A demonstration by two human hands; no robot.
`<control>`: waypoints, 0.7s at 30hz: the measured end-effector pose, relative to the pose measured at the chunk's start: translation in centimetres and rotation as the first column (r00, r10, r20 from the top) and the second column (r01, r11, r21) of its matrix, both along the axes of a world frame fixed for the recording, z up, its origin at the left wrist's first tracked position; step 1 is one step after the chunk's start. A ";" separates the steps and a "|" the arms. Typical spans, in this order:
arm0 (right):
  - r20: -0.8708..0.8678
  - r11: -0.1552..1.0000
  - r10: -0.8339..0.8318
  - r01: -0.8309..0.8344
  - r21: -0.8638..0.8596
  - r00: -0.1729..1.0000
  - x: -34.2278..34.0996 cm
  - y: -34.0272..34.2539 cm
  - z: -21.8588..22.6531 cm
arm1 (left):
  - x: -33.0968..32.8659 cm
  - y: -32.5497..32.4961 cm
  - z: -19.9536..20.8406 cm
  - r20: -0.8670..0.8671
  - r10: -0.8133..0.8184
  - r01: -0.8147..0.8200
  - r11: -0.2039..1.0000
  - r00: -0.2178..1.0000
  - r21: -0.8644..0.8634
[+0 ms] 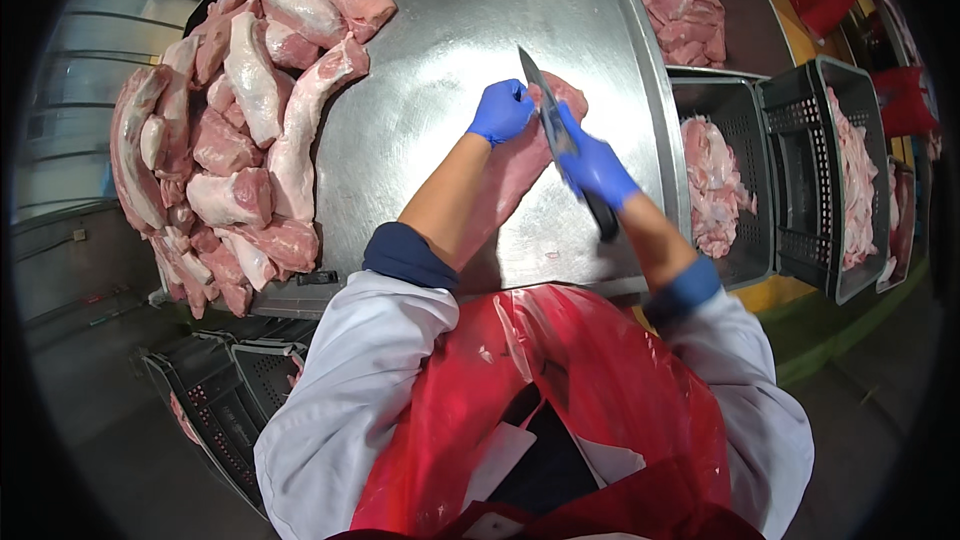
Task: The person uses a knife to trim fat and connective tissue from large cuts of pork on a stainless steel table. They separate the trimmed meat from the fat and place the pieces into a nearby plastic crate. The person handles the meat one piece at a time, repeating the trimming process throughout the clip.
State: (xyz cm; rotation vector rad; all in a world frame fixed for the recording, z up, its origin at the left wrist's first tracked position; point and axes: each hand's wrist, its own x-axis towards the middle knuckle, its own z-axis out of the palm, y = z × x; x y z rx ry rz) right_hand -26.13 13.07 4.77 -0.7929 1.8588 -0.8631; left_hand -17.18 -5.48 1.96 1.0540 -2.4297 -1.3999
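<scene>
A long pale-pink piece of meat lies on the steel table, running from beneath my left forearm up past both hands. My left hand, in a blue glove, is closed at the meat's upper end, and what its fingers grip is hidden. The blue-gloved right hand is wrapped round a knife. Its blade points up and left across the far end of the meat, close beside my left fingers. The knife's black handle sticks out below the right hand, which is slightly blurred.
A large heap of meat pieces covers the table's left side. Beyond the raised right rim of the steel table stand a metal bin of meat and grey crates with pale trimmings. More dark crates stand low at left.
</scene>
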 end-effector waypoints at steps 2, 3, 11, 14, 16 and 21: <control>0.021 0.995 -0.068 0.070 -0.067 0.997 -2.0 -3.4 -2.2 | -0.7 0.6 -0.2 -0.013 -0.069 0.067 0.992 0.998 -0.108; 0.116 0.985 -0.114 0.127 -0.115 0.987 -2.6 -4.7 -2.8 | -0.8 0.8 0.1 -0.021 -0.091 0.086 0.984 0.996 -0.159; 0.354 0.993 0.024 0.018 -0.116 0.935 1.8 3.1 1.8 | 1.7 0.2 2.1 -0.209 -0.035 0.050 0.996 0.977 0.067; 0.296 0.992 -0.003 0.040 -0.120 0.955 -0.1 -2.6 -2.3 | 1.0 1.4 5.1 -0.257 -0.125 0.154 0.983 0.958 0.098; 0.283 0.997 0.003 0.019 -0.073 0.959 0.5 -3.0 -2.6 | 1.2 1.3 4.9 -0.330 -0.093 0.172 0.961 0.939 0.218; 0.260 0.990 0.137 -0.124 -0.065 0.956 6.6 7.2 2.7 | 5.4 0.7 6.4 -0.468 0.071 0.085 0.949 0.881 0.305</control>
